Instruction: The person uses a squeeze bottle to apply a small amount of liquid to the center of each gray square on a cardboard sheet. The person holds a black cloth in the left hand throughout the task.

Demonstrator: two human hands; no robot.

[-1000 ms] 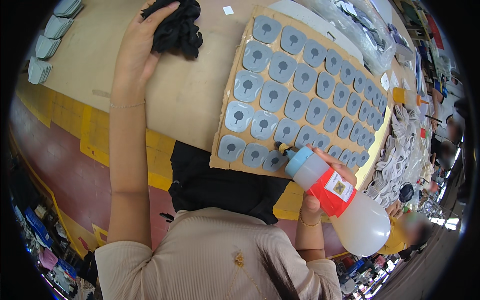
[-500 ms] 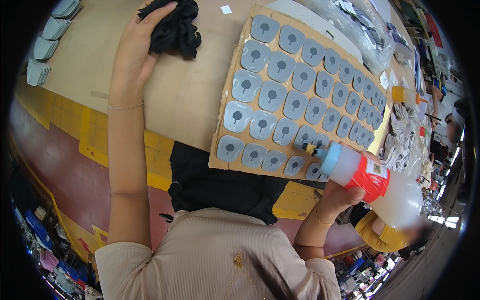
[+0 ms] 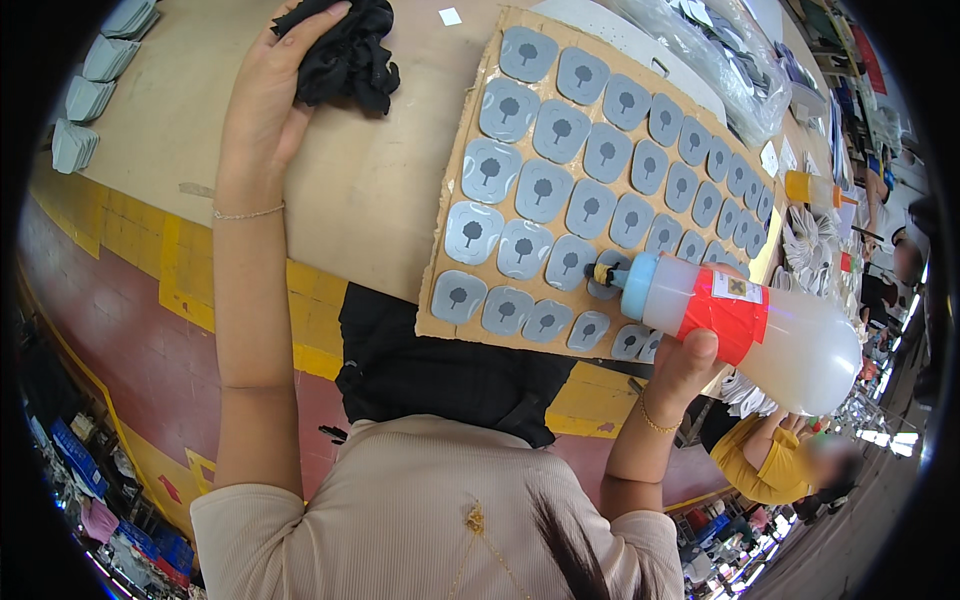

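My right hand (image 3: 690,365) is wrapped round a translucent squeeze bottle (image 3: 800,345) with a light blue cap and a red band. The bottle lies tilted, its dark nozzle tip pointing left over the grey patches. Under it is a cardboard sheet (image 3: 432,305) bearing rows of rounded grey patches (image 3: 541,193), each with a dark tree shape. Glossy wet-looking streaks show on several patches toward the left. At the upper left, my left hand (image 3: 290,60) grips a crumpled black cloth (image 3: 355,60) on the table.
Stacks of grey pieces (image 3: 85,98) stand along the table's left edge. A clear plastic bag (image 3: 735,95) lies beyond the cardboard. An orange-and-yellow bottle (image 3: 812,190) and white pieces (image 3: 805,245) are to the right. Another person in yellow (image 3: 765,460) is at the lower right.
My right hand has shifted the bottle slightly left and up, bringing its nozzle to a patch further left in the same row. My left hand and the cloth have hardly moved.
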